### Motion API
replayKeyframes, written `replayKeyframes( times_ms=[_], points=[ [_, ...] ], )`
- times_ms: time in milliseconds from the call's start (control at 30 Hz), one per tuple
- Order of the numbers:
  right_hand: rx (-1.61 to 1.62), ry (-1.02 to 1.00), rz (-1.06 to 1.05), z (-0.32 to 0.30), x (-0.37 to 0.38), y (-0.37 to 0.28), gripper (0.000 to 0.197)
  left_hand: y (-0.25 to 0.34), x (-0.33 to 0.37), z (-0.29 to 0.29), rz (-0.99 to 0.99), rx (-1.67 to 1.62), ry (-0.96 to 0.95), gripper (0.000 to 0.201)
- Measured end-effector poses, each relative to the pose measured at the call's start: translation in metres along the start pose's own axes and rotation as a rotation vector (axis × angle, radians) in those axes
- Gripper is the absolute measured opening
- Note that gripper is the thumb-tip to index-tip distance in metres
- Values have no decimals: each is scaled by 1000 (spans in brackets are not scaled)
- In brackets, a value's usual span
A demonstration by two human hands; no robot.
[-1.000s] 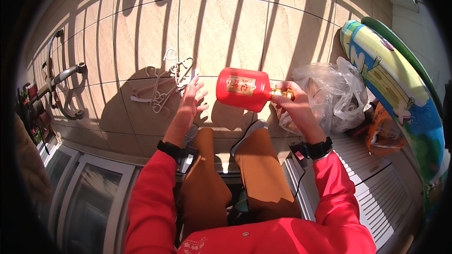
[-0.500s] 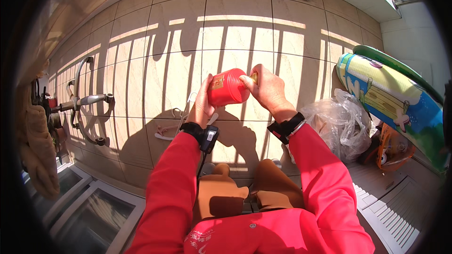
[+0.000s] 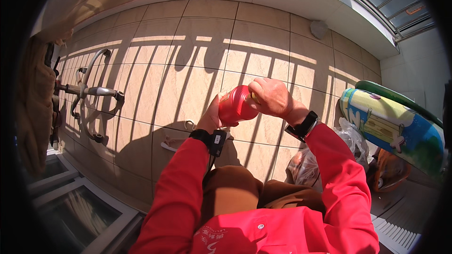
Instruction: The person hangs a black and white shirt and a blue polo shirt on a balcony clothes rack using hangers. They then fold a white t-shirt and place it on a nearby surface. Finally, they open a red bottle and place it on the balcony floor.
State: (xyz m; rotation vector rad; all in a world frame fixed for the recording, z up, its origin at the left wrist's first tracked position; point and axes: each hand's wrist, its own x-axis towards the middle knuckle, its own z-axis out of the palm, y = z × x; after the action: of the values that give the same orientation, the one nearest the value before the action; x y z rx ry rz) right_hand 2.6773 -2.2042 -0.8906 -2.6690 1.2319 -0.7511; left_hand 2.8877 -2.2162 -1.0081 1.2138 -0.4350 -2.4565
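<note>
A shiny red ribbed bottle (image 3: 234,107) lies tilted on its side in front of me, above the tiled floor. My left hand (image 3: 210,116) is wrapped round its base end, thumb along the upper side and fingers underneath. At the other end, my right hand (image 3: 274,98) is closed round the gold cap (image 3: 254,98), of which only a sliver shows between the fingers. Whether the cap is still seated on the neck is hidden by that hand. Black straps circle both my wrists, and the left one carries a small black box (image 3: 217,142).
Clothes hangers (image 3: 170,147) lie on the floor by my left forearm. To the left is a metal chair base (image 3: 92,91) on its side. A clear plastic bag (image 3: 308,167), an orange bag (image 3: 391,169) and a rolled colourful mat (image 3: 391,124) are at the right.
The whole view has shifted and turned. My right hand has rotated over the cap, so its back faces up and less gold shows. My left hand keeps its hold on the bottle.
</note>
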Motion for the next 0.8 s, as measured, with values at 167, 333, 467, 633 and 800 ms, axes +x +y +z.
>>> replayKeyframes(
  times_ms=[167,333,467,633,800],
  points=[
    [251,-97,299,-11,5,-23,70,-3,-21,-9,59,-235,-1,59],
    [283,-297,810,-6,14,-25,49,12,-20,-8,188,-261,32,61],
    [267,-191,299,-10,21,-27,41,15,-30,-13,181,-241,40,60],
    [322,-198,647,-20,26,-42,54,16,-38,-16,221,-258,3,57],
    [259,-304,504,-20,27,-39,59,13,-36,-19,216,-225,26,57]
  ],
)
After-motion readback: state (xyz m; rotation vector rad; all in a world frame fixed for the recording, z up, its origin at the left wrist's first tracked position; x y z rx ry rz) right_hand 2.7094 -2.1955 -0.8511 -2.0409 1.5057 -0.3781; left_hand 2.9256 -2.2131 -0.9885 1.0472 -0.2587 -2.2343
